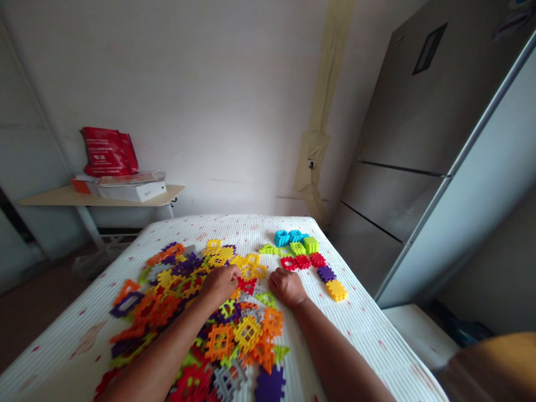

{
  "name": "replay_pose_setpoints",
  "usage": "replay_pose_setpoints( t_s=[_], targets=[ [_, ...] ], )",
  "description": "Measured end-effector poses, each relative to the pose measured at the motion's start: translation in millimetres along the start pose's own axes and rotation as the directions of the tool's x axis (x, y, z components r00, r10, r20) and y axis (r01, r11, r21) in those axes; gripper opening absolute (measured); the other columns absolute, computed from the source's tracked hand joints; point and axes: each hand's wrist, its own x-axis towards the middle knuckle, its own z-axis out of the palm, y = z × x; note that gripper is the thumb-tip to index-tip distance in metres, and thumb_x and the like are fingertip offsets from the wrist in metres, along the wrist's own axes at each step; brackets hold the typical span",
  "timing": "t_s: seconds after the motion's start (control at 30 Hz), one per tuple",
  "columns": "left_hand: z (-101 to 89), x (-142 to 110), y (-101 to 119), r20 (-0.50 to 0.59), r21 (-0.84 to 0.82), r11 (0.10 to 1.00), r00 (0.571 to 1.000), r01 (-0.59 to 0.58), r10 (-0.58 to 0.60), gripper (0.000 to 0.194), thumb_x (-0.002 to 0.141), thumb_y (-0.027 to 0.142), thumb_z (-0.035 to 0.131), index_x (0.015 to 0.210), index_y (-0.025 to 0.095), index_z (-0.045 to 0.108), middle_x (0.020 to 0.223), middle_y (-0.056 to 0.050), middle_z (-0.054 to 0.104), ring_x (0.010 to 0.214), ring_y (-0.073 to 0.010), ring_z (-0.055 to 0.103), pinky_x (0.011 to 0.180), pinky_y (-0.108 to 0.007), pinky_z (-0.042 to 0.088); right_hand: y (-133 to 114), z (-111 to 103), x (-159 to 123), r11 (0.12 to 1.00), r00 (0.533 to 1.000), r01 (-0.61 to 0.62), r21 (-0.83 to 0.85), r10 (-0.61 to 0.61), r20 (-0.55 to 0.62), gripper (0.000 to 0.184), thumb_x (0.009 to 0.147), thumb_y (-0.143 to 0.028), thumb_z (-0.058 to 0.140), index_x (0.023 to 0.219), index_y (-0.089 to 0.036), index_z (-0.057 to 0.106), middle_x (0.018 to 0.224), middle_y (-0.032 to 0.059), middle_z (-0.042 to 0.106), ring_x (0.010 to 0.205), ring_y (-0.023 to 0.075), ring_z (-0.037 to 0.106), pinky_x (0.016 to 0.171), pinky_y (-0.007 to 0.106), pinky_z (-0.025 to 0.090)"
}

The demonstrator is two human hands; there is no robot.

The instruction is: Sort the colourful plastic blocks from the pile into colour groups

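Flanking a red piece (247,286), my left hand (220,283) and right hand (287,286) were both clenched; contents, I couldn't tell.

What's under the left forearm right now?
The left forearm crosses the mixed pile. Orange pieces show on its left; on its right are an orange square frame and red pieces. Anything directly beneath is covered, so I can't tell which pieces lie there.

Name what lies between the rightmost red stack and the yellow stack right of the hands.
A purple stack lies between the rightmost red stack and the yellow stack, shown in the head view.
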Motion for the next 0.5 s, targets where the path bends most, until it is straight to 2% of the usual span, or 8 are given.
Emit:
replay_pose_setpoints(
  t_s=[0.13,0.27,0.37,0.5],
  targets=[
    [-5.9,-6,10,0.028,0.064,0.997,0.999,-0.039,0.037,0.028,0.084,0.037,0.055,0.101,0.015,0.06,0.098,-0.006,0.063,0.089,-0.0176,0.06,0.082,-0.04,0.049,-1,-1,1,0.994,0.998,-0.065,0.091,0.064,0.013,0.021,0.085,-0.02,0.044,0.095,-0.019,0.062,0.093,0.0044,0.064,0.078,0.0131,0.058,0.065,0.021,0.042],
    [-7.1,-16,23,0.04,0.155,0.981,0.993,-0.115,0.11,0.025,0.081,0.036,0.059,0.096,0.016,0.062,0.099,-0.005,0.064,0.098,-0.0203,0.057,0.09,-0.045,0.043,-2,6,7,0.974,0.991,-0.136,0.183,0.136,0.016,0.039,0.082,-0.013,0.043,0.12,-0.017,0.053,0.109,0.0077,0.062,0.097,0.0155,0.058,0.082,0.025,0.045],
    [-4.5,-20,30,0.015,0.221,0.964,0.989,-0.147,0.148,0.021,0.083,0.032,0.057,0.095,0.016,0.063,0.101,-0.006,0.063,0.106,-0.0224,0.054,0.095,-0.049,0.038,-5,14,16,0.962,0.987,-0.159,0.222,0.158,0.02,0.044,0.083,-0.012,0.043,0.126,-0.013,0.051,0.118,0.0114,0.06,0.106,0.0171,0.055,0.092,0.027,0.043],
    [-3.0,-19,35,0.002,0.276,0.944,0.982,-0.181,0.188,0.019,0.085,0.031,0.053,0.09,0.016,0.063,0.095,-0.005,0.065,0.104,-0.0213,0.055,0.099,-0.05,0.034,-10,23,28,0.957,0.987,-0.159,0.241,0.16,0.017,0.048,0.08,-0.007,0.044,0.127,-0.011,0.051,0.121,0.0133,0.059,0.111,0.0185,0.053,0.097,0.031,0.04]
  ],
)
